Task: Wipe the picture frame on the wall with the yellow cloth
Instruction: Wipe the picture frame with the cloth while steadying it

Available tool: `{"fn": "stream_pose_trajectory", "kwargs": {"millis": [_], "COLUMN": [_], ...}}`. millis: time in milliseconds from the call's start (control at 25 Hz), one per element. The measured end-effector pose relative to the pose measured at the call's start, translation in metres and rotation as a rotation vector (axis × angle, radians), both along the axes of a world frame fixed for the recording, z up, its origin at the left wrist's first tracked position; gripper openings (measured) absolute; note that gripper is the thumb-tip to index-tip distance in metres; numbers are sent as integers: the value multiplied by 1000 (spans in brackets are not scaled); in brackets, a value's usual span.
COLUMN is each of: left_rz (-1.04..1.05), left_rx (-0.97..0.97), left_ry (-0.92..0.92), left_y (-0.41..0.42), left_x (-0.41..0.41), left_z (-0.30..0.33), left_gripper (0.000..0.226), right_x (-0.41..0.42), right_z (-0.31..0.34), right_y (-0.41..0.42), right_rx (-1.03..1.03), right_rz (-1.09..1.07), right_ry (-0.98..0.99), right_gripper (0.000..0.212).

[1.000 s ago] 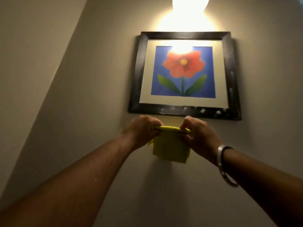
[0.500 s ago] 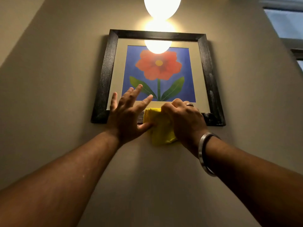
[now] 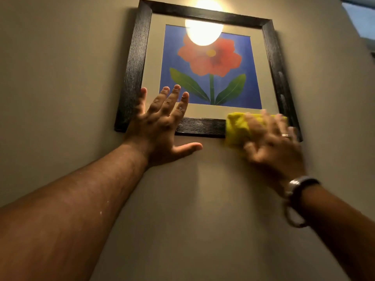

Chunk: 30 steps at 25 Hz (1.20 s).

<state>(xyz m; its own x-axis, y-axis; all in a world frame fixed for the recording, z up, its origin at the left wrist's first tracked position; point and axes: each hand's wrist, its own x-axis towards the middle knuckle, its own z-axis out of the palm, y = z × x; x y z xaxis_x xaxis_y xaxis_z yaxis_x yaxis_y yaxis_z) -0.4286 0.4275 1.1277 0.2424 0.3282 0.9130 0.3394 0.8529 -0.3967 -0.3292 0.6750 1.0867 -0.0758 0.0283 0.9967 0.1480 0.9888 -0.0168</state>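
Note:
A black picture frame (image 3: 135, 63) with a red flower on blue hangs on the beige wall. My left hand (image 3: 162, 126) lies flat with fingers spread over the frame's lower left corner, thumb on the wall below. My right hand (image 3: 272, 142), blurred, presses the folded yellow cloth (image 3: 237, 128) against the right part of the frame's bottom edge. The cloth's right part is hidden under my fingers.
A bright lamp glare (image 3: 204, 31) reflects in the glass at the top of the picture. A window corner (image 3: 363, 19) shows at the upper right. Bare wall (image 3: 60, 78) surrounds the frame.
My left hand let go of the cloth and spread flat on the frame's lower left corner. My right hand slid the cloth rightward along the bottom edge.

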Motion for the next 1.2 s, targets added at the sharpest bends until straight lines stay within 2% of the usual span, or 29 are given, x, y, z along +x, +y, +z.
{"fn": "stream_pose_trajectory", "kwargs": {"millis": [80, 160, 240, 360, 480, 560, 680, 760, 840, 960, 1040, 1120, 1200], "left_rz": [-2, 11, 22, 45, 71, 85, 103, 102, 104, 110, 113, 120, 126], "left_rx": [6, 4, -3, -17, -26, -24, -17, -16, -9, -11, -19, -21, -16], "left_ry": [0, 1, -5, -1, -22, -36, -46, -49, -45, -32, -27, -32, -46], "left_y": [0, 1, 2, 1, 1, 2, 1, 2, 4, 2, 2, 2, 2], "left_x": [1, 3, 4, 3, 6, 9, 12, 12, 11, 10, 9, 9, 10], "left_z": [-1, -2, -2, -2, -4, -3, -4, -5, -6, -5, -6, -6, -5], "left_gripper": [108, 107, 106, 105, 104, 104, 102, 101, 100, 100, 102, 105, 106], "right_x": [16, 17, 10, -2, 4, 17, 34, 26, 12, -6, -7, 2, 17], "right_z": [-7, -9, -3, 5, 2, -5, -10, -8, -5, 0, 4, 5, 2], "right_y": [30, 32, 7, -42, -32, 11, 63, 57, 24, -31, -36, -3, 43], "right_rx": [-164, -232, -145, 128, 247, 121, -239, -301, -160, 183, 318, 335, 166], "right_rz": [64, 81, 63, 95, 95, 91, 103, 116, 131, 160, 149, 82, 19], "right_ry": [45, 90, 100, -41, -125, -65, 72, 135, 143, 34, -33, -47, -50], "right_gripper": [65, 63, 61, 60, 63, 65, 65, 66, 62, 55, 57, 62, 65]}}
